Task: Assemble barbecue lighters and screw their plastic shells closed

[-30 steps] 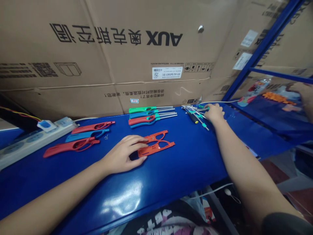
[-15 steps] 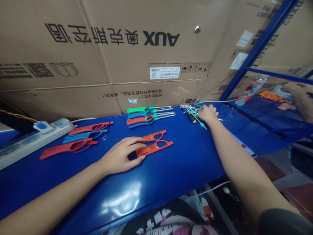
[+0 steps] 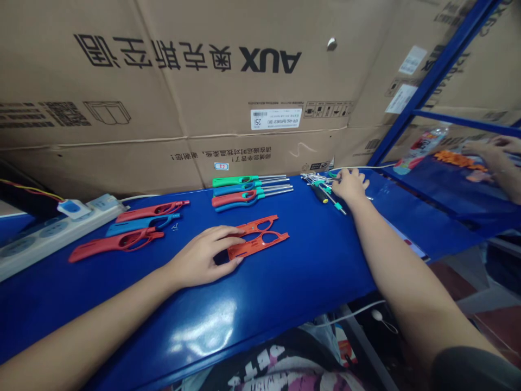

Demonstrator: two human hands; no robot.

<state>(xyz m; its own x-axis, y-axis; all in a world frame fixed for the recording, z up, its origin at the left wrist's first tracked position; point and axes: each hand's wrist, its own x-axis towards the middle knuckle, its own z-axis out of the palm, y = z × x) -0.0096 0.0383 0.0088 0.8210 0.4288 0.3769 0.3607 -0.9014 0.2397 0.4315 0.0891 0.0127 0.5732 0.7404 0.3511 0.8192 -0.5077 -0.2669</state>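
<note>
My left hand [image 3: 209, 255] lies over two orange lighter casing halves [image 3: 260, 245], fingers on the far half and thumb at the near half's edge. My right hand [image 3: 350, 185] reaches into a pile of metal lighter tubes [image 3: 319, 178] with green parts. Its fingers are spread and bent down; the fingertips are hidden. A screwdriver [image 3: 321, 194] with a black and yellow handle lies beside the pile. Between the hands, farther back, are several assembled lighters [image 3: 236, 191] in green, blue and red with metal tubes.
Two red casings [image 3: 118, 244] and a blue casing [image 3: 142, 224] lie at left, with small screws [image 3: 175, 226] beside them. A white power strip [image 3: 61, 233] runs along the left. Cardboard [image 3: 183, 98] stands behind the blue table [image 3: 285, 293]. At right are a bottle [image 3: 423, 146], orange pieces [image 3: 459, 160] and another person's hands [image 3: 499, 155].
My right hand's fingers have spread a little over the pile. My left hand stays on the orange halves. A second hand of the other person shows at right.
</note>
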